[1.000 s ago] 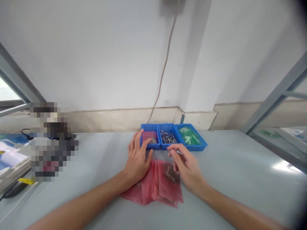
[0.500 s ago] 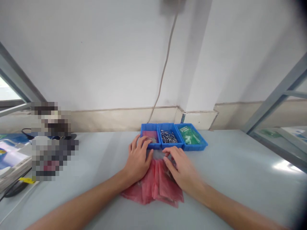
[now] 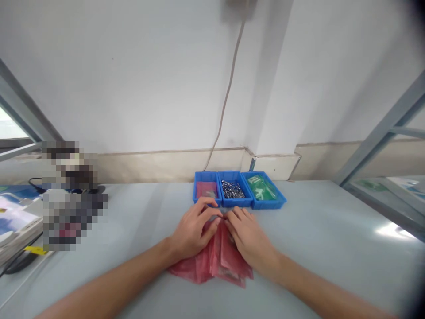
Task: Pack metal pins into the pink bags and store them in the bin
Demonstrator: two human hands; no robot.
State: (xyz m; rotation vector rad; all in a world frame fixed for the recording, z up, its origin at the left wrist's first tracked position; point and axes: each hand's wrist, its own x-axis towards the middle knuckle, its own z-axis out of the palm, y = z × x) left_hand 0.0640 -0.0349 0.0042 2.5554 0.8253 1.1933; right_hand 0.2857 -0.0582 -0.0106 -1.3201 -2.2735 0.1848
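Note:
A loose pile of pink plastic bags (image 3: 212, 266) lies on the grey table in front of me. My left hand (image 3: 194, 230) and my right hand (image 3: 247, 235) rest on top of the pile, fingertips meeting at its far edge. Both hands pinch the top edge of a bag there, fingers curled. Just beyond the hands stand three blue trays side by side: the left tray (image 3: 206, 190) holds pink bags, the middle tray (image 3: 233, 189) holds small metal pins, the right tray (image 3: 265, 189) holds green bags.
The grey table (image 3: 315, 230) runs to a wall with a hanging cable (image 3: 229, 88). Books and a blurred object (image 3: 69, 195) sit at the left. A metal frame post (image 3: 381, 133) slants up at the right.
My left hand has pulled back from the left tray onto the bag pile. My right hand has come down and leftward, so the fingertips of both hands now meet at the pile's far edge.

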